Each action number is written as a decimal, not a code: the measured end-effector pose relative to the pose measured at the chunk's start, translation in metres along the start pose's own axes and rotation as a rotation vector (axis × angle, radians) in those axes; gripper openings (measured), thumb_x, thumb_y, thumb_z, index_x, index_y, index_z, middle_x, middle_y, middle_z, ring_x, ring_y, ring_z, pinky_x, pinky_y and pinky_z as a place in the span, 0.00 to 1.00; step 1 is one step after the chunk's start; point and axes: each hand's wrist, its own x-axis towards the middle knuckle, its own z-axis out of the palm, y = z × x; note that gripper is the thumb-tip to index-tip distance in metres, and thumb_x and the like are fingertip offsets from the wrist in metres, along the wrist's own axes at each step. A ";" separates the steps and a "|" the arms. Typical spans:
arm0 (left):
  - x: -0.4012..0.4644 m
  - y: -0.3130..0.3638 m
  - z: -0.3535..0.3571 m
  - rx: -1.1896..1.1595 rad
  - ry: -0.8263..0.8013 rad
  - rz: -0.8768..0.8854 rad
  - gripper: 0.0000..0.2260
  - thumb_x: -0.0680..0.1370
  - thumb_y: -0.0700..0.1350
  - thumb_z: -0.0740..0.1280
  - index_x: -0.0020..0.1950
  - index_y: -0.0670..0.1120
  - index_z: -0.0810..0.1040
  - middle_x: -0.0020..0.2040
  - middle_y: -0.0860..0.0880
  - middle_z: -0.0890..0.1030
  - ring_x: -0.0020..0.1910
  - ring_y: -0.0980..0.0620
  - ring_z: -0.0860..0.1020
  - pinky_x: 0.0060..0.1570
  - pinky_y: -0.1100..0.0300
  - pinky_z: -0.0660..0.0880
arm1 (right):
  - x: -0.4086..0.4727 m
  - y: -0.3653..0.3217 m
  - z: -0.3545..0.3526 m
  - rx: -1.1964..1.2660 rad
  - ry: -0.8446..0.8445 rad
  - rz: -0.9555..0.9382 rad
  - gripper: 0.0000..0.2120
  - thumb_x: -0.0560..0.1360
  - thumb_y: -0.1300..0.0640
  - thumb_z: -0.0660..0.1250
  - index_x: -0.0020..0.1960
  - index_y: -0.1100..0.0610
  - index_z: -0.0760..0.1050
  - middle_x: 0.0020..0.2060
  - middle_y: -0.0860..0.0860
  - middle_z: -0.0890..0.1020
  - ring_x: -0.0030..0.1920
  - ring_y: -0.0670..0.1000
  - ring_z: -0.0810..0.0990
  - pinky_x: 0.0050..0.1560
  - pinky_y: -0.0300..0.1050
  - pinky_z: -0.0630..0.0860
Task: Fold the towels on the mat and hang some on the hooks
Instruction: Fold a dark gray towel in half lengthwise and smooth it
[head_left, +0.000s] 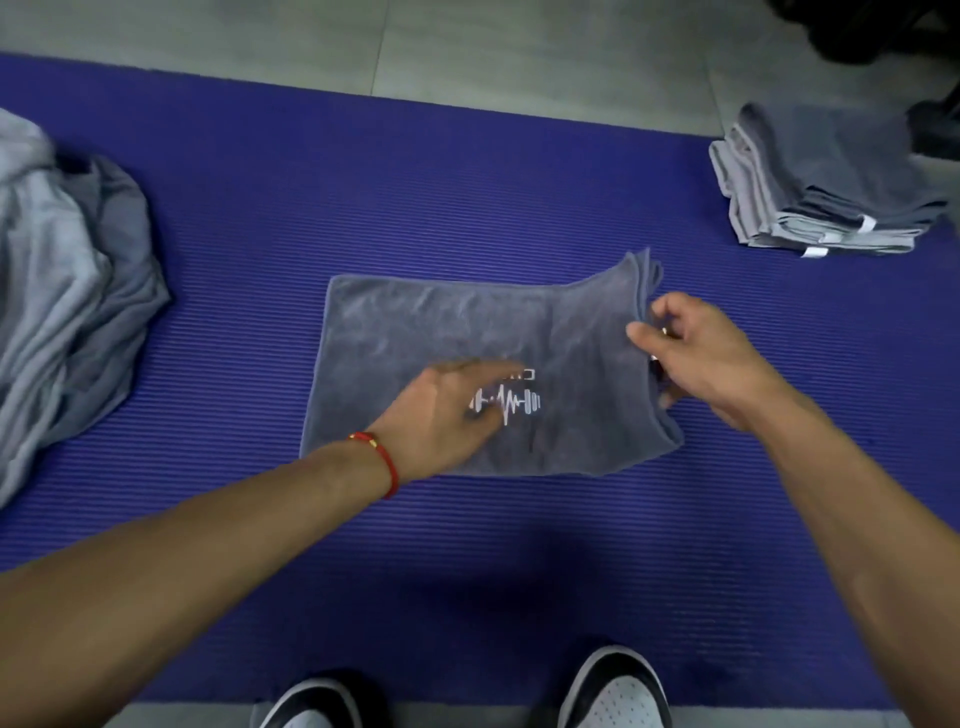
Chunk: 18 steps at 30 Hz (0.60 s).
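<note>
A ribbed purple foam mat (260, 249) lay on a grey tiled floor (467, 47). Mid-mat, a grey logo-printed microfibre towel (441, 332) was half folded: the left hand (441, 415) pressed flat on it, and the right hand (696, 353) pinched its right edge. The next fold probably required carrying that edge leftward. A folded stack (821, 192) lay at the far right, an unfolded heap (67, 291) at the left.

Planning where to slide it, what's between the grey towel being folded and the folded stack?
Only bare ribbed purple mat separates the grey logo towel from the folded grey stack, in the head view.
</note>
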 end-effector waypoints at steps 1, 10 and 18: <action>0.006 0.015 -0.006 -0.233 0.053 -0.105 0.16 0.81 0.50 0.66 0.69 0.57 0.77 0.63 0.54 0.81 0.59 0.57 0.80 0.63 0.56 0.75 | -0.006 -0.019 0.009 -0.011 -0.020 -0.074 0.09 0.81 0.50 0.69 0.49 0.55 0.74 0.41 0.55 0.85 0.34 0.59 0.84 0.29 0.52 0.80; 0.020 0.003 -0.053 -0.590 0.563 -0.329 0.12 0.77 0.52 0.67 0.57 0.49 0.78 0.45 0.45 0.85 0.46 0.43 0.84 0.52 0.41 0.80 | -0.042 -0.083 0.098 -0.023 -0.142 -0.530 0.08 0.80 0.53 0.67 0.59 0.47 0.79 0.48 0.40 0.83 0.48 0.39 0.81 0.51 0.34 0.76; -0.010 -0.107 -0.071 0.002 0.382 -0.533 0.13 0.83 0.53 0.61 0.65 0.51 0.75 0.48 0.51 0.82 0.54 0.41 0.80 0.50 0.56 0.71 | -0.043 -0.004 0.131 -0.752 -0.469 -0.635 0.27 0.83 0.39 0.53 0.81 0.43 0.59 0.82 0.44 0.52 0.82 0.46 0.46 0.79 0.54 0.58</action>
